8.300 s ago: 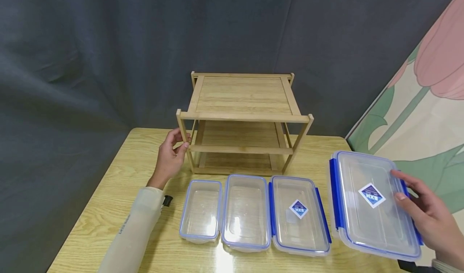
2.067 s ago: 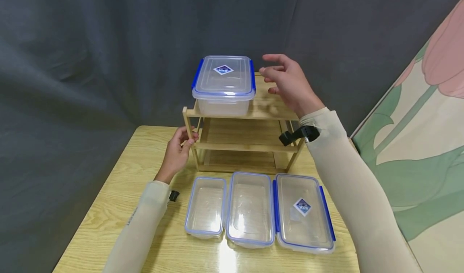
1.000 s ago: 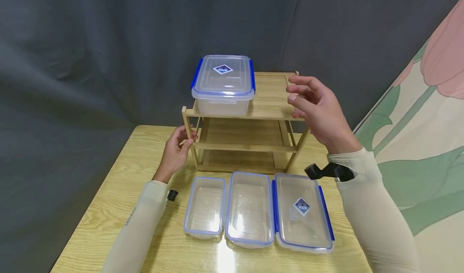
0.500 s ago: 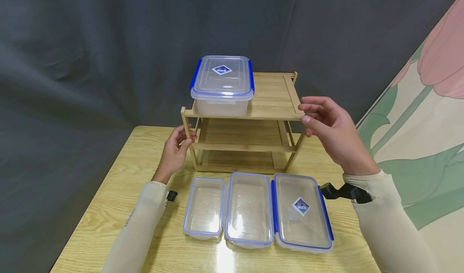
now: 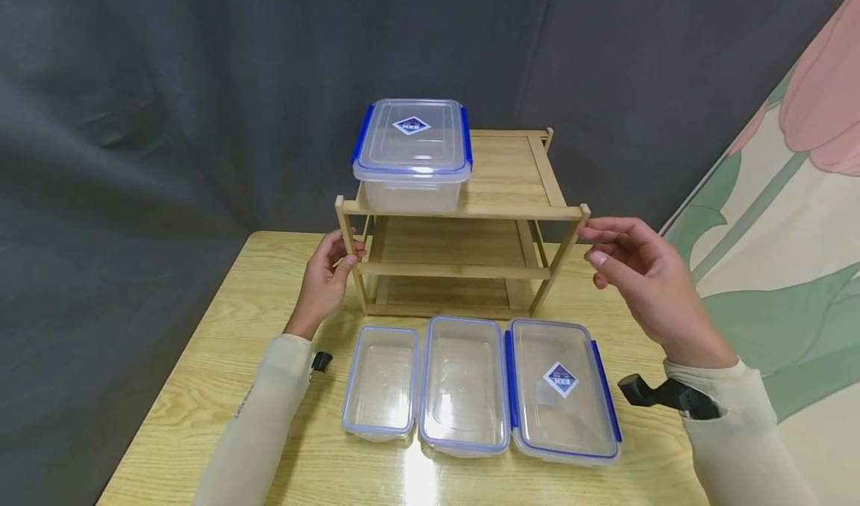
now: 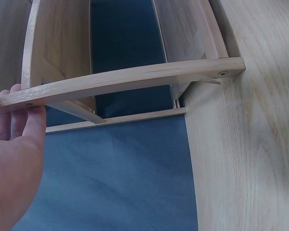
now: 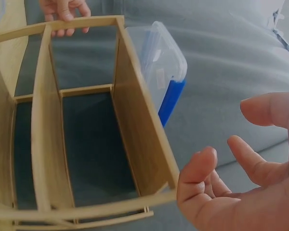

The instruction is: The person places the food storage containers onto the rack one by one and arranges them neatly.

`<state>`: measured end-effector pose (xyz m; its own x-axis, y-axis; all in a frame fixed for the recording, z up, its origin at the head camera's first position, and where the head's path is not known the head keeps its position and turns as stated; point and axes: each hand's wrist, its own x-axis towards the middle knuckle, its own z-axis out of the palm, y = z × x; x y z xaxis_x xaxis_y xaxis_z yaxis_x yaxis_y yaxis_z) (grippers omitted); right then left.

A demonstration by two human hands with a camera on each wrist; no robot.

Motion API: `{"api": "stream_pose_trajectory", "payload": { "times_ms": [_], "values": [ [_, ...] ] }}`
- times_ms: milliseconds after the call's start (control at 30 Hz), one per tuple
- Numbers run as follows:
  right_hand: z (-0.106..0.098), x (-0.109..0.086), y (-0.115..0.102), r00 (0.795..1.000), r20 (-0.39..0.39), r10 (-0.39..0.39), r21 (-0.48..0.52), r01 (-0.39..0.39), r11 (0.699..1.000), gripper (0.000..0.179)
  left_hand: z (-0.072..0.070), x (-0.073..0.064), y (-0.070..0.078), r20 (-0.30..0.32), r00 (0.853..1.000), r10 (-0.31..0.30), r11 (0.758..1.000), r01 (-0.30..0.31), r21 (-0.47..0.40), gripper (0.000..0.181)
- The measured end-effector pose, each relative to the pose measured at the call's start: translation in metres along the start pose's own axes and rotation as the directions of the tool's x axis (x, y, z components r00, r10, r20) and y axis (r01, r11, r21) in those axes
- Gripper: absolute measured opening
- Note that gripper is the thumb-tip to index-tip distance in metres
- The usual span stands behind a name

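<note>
My left hand (image 5: 324, 282) grips the left front post of a wooden three-tier shelf rack (image 5: 500, 213), thumb in front and fingers behind. In the left wrist view the fingers (image 6: 34, 126) curl around that post near its upper end. A lidded clear food container (image 5: 413, 155) with blue clips sits on the left of the top shelf. Beside the right front post, my right hand (image 5: 645, 282) holds nothing, its fingers loosely bent and the fingertips close to the post. The right wrist view shows thumb and fingers spread apart near the rack's corner.
In front of the rack, three containers lie in a row on the wooden table (image 5: 222, 357): a small one (image 5: 381, 380), a longer one (image 5: 465, 385) and one with a blue-clipped lid (image 5: 564, 392). A dark curtain (image 5: 269, 103) hangs behind; a flower-patterned cloth (image 5: 793, 267) is at right.
The right hand carried the lidded container from the table's right side onto the top shelf, let go, then moved down and right past the right post. The left hand kept its grip.
</note>
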<state>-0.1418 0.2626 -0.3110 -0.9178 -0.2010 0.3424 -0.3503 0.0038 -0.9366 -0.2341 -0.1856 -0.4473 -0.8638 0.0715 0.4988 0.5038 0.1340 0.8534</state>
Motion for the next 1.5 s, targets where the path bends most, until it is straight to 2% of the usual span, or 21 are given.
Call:
{"api": "stream_pose_trajectory", "payload": {
  "times_ms": [300,533,667,800,900,1067,1333,1500],
  "values": [
    [-0.018,-0.024,0.023,0.996,-0.044,0.080,-0.098,-0.084,0.992,0.037,-0.001,0.001,-0.001,0.000,1.000,0.003,1.000,-0.003,0.007,0.041],
    [-0.028,-0.036,0.044,0.996,-0.028,0.085,-0.162,-0.089,0.983,0.032,0.000,0.002,-0.002,-0.002,1.000,0.013,1.000,-0.013,0.003,0.041],
    [-0.034,-0.044,0.055,0.994,-0.021,0.111,-0.267,-0.113,0.957,0.030,0.001,0.002,-0.003,0.000,1.000,0.008,1.000,-0.008,0.000,0.041],
    [-0.039,-0.052,0.068,0.990,-0.033,0.139,-0.378,-0.141,0.915,0.030,0.001,0.003,-0.003,-0.003,1.000,0.002,1.000,-0.002,-0.005,0.041],
    [-0.042,-0.057,0.078,0.987,-0.045,0.156,-0.410,-0.161,0.898,0.030,0.001,0.003,-0.001,-0.007,1.000,0.001,1.000,-0.001,-0.007,0.041],
    [-0.044,-0.067,0.095,0.980,-0.059,0.188,-0.367,-0.197,0.909,0.029,0.001,0.003,0.001,-0.009,1.000,-0.007,1.000,0.007,-0.010,0.041],
    [-0.042,-0.080,0.117,0.971,-0.078,0.225,-0.205,-0.236,0.950,0.026,0.000,0.000,-0.001,-0.016,1.000,-0.014,1.000,0.013,-0.011,0.042],
    [-0.043,-0.086,0.128,0.964,-0.100,0.247,-0.243,-0.264,0.933,0.025,0.001,0.000,-0.002,-0.019,1.000,-0.010,1.000,0.009,-0.013,0.042]
  ]
}}
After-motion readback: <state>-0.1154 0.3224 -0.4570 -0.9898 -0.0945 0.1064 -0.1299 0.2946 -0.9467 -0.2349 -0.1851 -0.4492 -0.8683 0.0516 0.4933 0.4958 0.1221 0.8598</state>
